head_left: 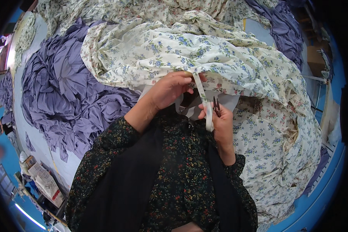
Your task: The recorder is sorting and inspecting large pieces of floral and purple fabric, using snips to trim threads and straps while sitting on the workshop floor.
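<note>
A narrow floral fabric strip [199,88] runs down between my two hands. My left hand [169,89] is closed at its upper end, against the edge of a large white cloth with blue flowers [158,48]. Lower down, my right hand [222,123] grips small dark thread snips [216,106], their points upward. The strip also passes by this hand's thumb and fingers, and its lower end hangs in a loop. Whether the fingers pinch the strip there is hard to tell. Some plain white cloth [229,101] shows behind the hands.
A heap of crumpled purple cloth [65,83] lies to the left on the pale table [38,133]. More floral cloth [266,154] spreads down the right side. Another purple bundle [286,33] sits at the far right, near a cardboard box [315,60]. Printed paper [46,183] lies on a shelf at lower left.
</note>
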Available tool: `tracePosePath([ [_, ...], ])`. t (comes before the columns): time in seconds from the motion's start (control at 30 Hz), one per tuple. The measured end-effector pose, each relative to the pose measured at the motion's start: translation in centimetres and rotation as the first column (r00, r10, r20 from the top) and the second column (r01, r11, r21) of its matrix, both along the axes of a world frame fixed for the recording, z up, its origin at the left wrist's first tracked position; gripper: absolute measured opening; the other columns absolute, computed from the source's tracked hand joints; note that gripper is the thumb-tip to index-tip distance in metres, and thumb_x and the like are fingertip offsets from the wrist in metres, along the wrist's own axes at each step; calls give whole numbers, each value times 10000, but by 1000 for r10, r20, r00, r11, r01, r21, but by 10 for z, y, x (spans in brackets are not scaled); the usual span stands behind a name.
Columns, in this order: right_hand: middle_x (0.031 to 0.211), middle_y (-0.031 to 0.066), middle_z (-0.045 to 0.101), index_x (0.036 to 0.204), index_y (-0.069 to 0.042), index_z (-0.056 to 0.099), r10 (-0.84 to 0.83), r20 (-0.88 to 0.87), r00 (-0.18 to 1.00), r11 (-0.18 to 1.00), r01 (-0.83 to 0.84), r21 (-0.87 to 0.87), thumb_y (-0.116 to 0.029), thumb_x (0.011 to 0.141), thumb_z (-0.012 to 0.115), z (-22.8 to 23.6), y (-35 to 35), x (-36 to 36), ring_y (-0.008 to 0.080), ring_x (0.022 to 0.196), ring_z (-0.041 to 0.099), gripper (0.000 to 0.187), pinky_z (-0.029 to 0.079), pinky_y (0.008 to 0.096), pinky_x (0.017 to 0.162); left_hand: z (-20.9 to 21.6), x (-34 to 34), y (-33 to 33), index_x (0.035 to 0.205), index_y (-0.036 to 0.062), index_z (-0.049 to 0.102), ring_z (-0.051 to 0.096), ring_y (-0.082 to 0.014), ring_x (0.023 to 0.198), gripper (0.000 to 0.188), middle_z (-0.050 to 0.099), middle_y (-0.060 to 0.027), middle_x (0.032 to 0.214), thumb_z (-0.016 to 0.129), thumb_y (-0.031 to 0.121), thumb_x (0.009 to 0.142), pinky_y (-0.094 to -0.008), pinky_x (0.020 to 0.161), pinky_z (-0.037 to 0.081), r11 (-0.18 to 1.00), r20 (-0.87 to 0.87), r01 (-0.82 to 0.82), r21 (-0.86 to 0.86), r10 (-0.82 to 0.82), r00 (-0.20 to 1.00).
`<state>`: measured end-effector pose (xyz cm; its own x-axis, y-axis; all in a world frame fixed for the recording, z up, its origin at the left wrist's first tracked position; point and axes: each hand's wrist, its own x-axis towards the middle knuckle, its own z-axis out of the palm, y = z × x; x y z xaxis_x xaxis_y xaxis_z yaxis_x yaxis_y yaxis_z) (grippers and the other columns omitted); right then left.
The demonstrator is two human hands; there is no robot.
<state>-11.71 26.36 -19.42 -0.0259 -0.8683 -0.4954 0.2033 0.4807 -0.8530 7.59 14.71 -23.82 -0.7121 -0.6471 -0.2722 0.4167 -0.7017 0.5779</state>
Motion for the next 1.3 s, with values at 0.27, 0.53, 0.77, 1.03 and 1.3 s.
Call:
tracePosePath([
  [0.27,772,56,677,1012,50,649,45,-55,997,998,-47,-36,-154,984,596,-12,21,-10,95,741,608,213,468,234,740,10,-17,-15,1173,31,587,624,-198,1086,380,647,-146,1221,460,360,1032,-351,893,498,993,49,-120,-9,120,992],
  [0.53,753,78,666,961,49,648,-6,-10,1000,1000,6,-8,-191,979,590,-2,20,-12,117,700,620,248,463,236,694,5,-20,21,1353,-5,505,628,-131,915,423,640,-93,1085,480,241,1010,-259,739,518,998,105,57,3,-57,993],
  [0.77,714,79,643,930,21,631,-80,706,704,984,-56,168,-288,1000,525,-31,28,-33,89,540,528,334,373,195,515,2,-24,31,1115,9,617,569,-85,684,210,595,1,824,629,108,931,-218,565,451,989,85,146,7,-146,986],
  [1.03,810,116,670,1007,-31,612,-176,-633,754,931,-81,-356,-225,987,575,-20,5,3,231,679,662,198,497,333,618,6,-24,41,1017,-12,623,654,-126,683,181,671,-69,851,665,142,933,-245,607,551,998,309,59,22,-63,949],
  [1.3,735,107,641,987,-72,621,-220,-737,639,889,-180,-422,-196,955,614,-28,7,3,285,590,629,128,463,362,529,12,-25,42,989,-47,638,663,-144,675,171,682,-95,849,641,117,944,-257,622,563,998,359,45,44,-58,931],
])
